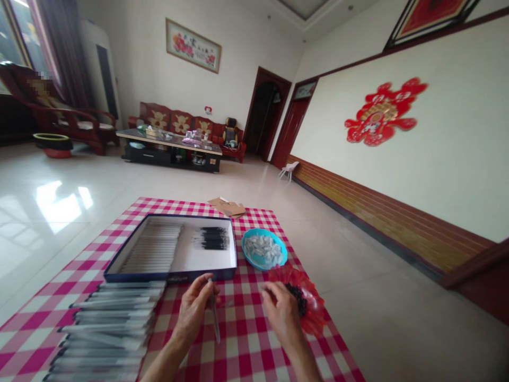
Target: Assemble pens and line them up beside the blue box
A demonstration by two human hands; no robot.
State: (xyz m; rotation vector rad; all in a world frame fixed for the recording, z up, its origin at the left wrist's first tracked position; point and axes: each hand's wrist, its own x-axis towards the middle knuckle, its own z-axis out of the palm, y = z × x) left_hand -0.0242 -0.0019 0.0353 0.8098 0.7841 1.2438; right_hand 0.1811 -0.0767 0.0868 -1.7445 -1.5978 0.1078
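Observation:
My left hand [195, 303] is closed, pinching a slim greyish pen [215, 318] by its upper end; the pen points down toward the cloth. My right hand [280, 307] is closed too, thumb and fingertips together, beside a red petal-edged dish [316, 302] of small black parts. Whatever sits between those fingertips is too small to make out. Beyond my hands lies a shallow dark-blue box [202, 261] with pale tubes [153, 246] on its left and slim black pieces [214, 239] on its right. A blue bowl [264, 263] holds small translucent pieces [262, 246].
Many pens with dark ends [107, 329] are heaped at the left, against the box's near edge. A pink-and-white checked cloth [238, 329] covers the table. Flat cardboard [228, 207] rests at its far edge. Across the tiled floor stands a low table [170, 143].

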